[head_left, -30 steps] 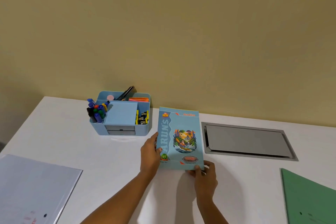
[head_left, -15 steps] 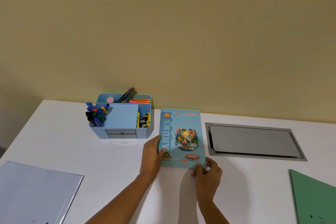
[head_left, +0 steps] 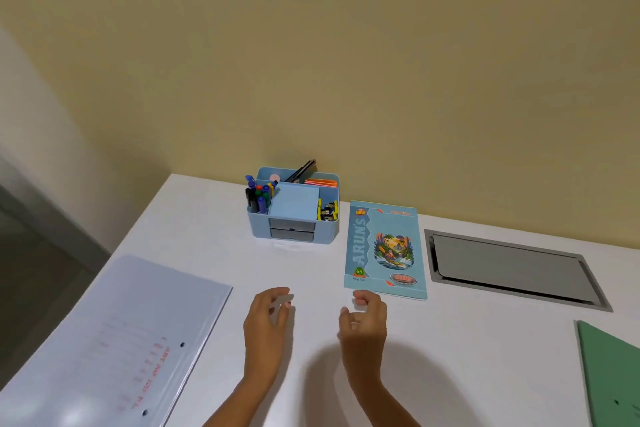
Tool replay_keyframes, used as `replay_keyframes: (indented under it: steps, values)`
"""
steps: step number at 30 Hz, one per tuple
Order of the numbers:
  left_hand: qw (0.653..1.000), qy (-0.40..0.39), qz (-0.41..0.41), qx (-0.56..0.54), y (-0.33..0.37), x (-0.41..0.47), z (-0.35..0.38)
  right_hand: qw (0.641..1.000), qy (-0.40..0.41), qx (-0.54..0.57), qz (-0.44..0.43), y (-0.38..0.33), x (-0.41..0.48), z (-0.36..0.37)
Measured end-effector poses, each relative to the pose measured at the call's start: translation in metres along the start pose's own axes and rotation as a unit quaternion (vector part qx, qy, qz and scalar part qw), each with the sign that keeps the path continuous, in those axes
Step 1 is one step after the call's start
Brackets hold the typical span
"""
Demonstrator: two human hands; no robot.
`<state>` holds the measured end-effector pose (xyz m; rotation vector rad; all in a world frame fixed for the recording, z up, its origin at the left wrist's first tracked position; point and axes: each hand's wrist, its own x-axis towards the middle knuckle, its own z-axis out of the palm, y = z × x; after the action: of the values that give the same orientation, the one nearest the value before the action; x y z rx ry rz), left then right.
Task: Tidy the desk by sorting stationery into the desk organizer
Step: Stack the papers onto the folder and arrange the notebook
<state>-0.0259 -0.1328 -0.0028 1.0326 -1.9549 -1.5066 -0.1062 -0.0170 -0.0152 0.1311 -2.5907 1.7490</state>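
Left hand [head_left: 268, 317] and right hand [head_left: 363, 321] now off the notebook [head_left: 384, 250], both loose and empty, just before it.

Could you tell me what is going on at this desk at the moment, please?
A person is tidying a white desk. The left hand and right hand are empty, fingers loosely curled, close to the near edge of a blue notebook lying flat beside the blue desk organizer, which already holds markers and binder clips. A clear folder lies left, a green folder right.
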Motion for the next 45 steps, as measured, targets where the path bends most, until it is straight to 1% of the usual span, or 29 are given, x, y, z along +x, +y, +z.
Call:
replay_keyframes:
  steps: [3,5,7,9,12,14,15,17,19,21,24,26,28,30,32,34,36,38,40,42,45]
  values:
    - [0.997,0.067,-0.023,0.007,-0.011,-0.022,-0.041,0.993,-0.115,-0.016,-0.031,-0.002,-0.036,0.019]
    - [0.993,0.112,-0.037,0.026,-0.021,-0.032,-0.071,0.976,-0.201,-0.061,-0.051,-0.004,-0.054,0.033]
    - [0.983,0.159,-0.063,0.060,-0.034,-0.040,-0.103,0.945,-0.293,-0.101,-0.106,-0.007,-0.070,0.048]
    - [0.965,0.203,-0.106,0.125,-0.047,-0.046,-0.132,0.908,-0.370,-0.119,-0.158,-0.012,-0.083,0.063]
    - [0.917,0.256,-0.203,0.229,-0.065,-0.056,-0.168,0.866,-0.420,-0.171,-0.209,-0.020,-0.089,0.086]
    - [0.889,0.277,-0.275,0.239,-0.075,-0.065,-0.186,0.841,-0.441,-0.216,-0.226,-0.028,-0.088,0.102]
    - [0.878,0.294,-0.304,0.224,-0.079,-0.071,-0.192,0.825,-0.454,-0.242,-0.234,-0.032,-0.086,0.110]
    - [0.861,0.333,-0.342,0.173,-0.085,-0.085,-0.201,0.781,-0.484,-0.303,-0.254,-0.037,-0.081,0.123]
    - [0.858,0.355,-0.349,0.124,-0.089,-0.099,-0.203,0.743,-0.510,-0.344,-0.263,-0.042,-0.076,0.135]
    - [0.859,0.363,-0.351,0.086,-0.094,-0.109,-0.202,0.730,-0.524,-0.359,-0.254,-0.047,-0.072,0.147]
    - [0.864,0.352,-0.359,0.037,-0.098,-0.119,-0.199,0.731,-0.520,-0.377,-0.229,-0.055,-0.065,0.160]
    - [0.871,0.325,-0.366,0.033,-0.097,-0.123,-0.196,0.731,-0.504,-0.395,-0.236,-0.059,-0.059,0.165]
    - [0.874,0.311,-0.372,0.037,-0.097,-0.125,-0.196,0.741,-0.495,-0.390,-0.232,-0.061,-0.055,0.168]
    - [0.869,0.310,-0.385,0.027,-0.097,-0.125,-0.198,0.757,-0.481,-0.388,-0.213,-0.063,-0.056,0.170]
    - [0.858,0.320,-0.403,-0.005,-0.100,-0.124,-0.204,0.772,-0.443,-0.414,-0.193,-0.064,-0.057,0.171]
    - [0.837,0.343,-0.423,-0.046,-0.101,-0.126,-0.210,0.788,-0.426,-0.423,-0.139,-0.064,-0.054,0.169]
    - [0.824,0.374,-0.419,-0.071,-0.101,-0.128,-0.217,0.809,-0.462,-0.359,-0.061,-0.063,-0.047,0.162]
    - [0.828,0.399,-0.386,-0.083,-0.098,-0.128,-0.225,0.834,-0.488,-0.255,0.003,-0.060,-0.039,0.147]
    - [0.846,0.407,-0.332,-0.095,-0.092,-0.125,-0.231,0.855,-0.485,-0.182,0.038,-0.057,-0.031,0.128]
    - [0.871,0.394,-0.273,-0.109,-0.080,-0.120,-0.235,0.869,-0.472,-0.139,0.045,-0.055,-0.025,0.105]
    - [0.897,0.364,-0.218,-0.124,-0.057,-0.104,-0.236,0.891,-0.446,-0.052,0.074,-0.053,-0.015,0.066]
